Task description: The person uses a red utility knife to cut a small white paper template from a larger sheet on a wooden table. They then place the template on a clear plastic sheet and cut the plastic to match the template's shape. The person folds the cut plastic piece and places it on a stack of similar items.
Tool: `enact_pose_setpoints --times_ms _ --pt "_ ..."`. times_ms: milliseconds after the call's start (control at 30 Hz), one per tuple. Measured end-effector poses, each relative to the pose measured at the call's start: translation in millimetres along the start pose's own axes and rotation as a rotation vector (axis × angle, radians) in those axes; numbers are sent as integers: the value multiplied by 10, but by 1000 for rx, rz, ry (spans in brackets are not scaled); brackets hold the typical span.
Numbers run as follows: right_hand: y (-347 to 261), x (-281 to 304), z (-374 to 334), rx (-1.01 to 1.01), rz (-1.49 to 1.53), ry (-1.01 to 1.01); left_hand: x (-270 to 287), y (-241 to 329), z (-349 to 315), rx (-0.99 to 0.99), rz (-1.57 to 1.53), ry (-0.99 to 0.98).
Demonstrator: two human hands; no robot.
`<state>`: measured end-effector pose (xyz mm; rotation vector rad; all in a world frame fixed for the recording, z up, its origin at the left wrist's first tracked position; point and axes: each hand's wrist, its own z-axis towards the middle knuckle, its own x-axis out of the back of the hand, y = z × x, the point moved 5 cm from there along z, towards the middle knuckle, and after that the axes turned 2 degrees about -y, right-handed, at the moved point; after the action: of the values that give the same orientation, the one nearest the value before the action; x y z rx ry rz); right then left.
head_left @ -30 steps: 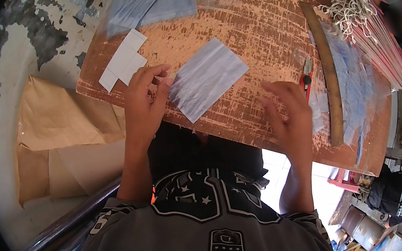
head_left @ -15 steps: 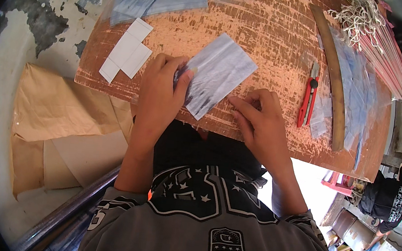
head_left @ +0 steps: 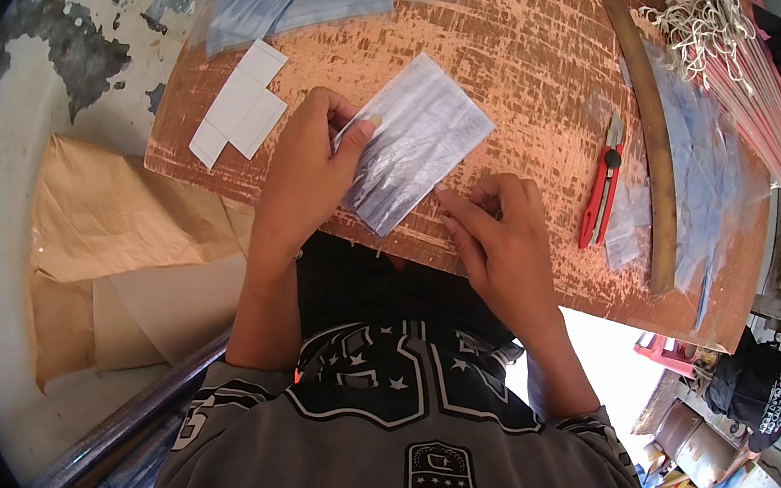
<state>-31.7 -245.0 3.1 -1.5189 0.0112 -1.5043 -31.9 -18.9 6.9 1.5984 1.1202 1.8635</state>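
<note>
Right hand point(head_left: 509, 234) moved left from the red cutter point(head_left: 601, 197), half open, fingertips at the grey sheet's point(head_left: 428, 136) right edge, left hand point(head_left: 307, 166) pinching its left edge.

A peeling pale wall point(head_left: 17, 149) flanks the scuffed brown table point(head_left: 538, 77).

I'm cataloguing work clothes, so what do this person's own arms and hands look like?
The left hand and right hand are ungloved. The left sleeve and right sleeve are short and grey, with black-and-white trim; white markings also show on the left one.
</note>
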Motion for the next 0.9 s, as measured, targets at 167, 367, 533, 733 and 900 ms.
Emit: enact_pose_setpoints --times_ms 167,367,533,733,900 --pt "-1 -7 -11 5 -2 17 -17 2 -12 -15 0 7" --pt "-30 -15 -25 11 -39 40 -56 -13 8 -121 165 25" --pt "-39 -3 -33 23 -60 62 -71 54 4 -146 235 72" --pt "-40 -10 -44 39 -66 80 -66 88 20 -80 187 26" --pt "-18 -23 -55 38 -59 82 -69 105 29 9 136 1"
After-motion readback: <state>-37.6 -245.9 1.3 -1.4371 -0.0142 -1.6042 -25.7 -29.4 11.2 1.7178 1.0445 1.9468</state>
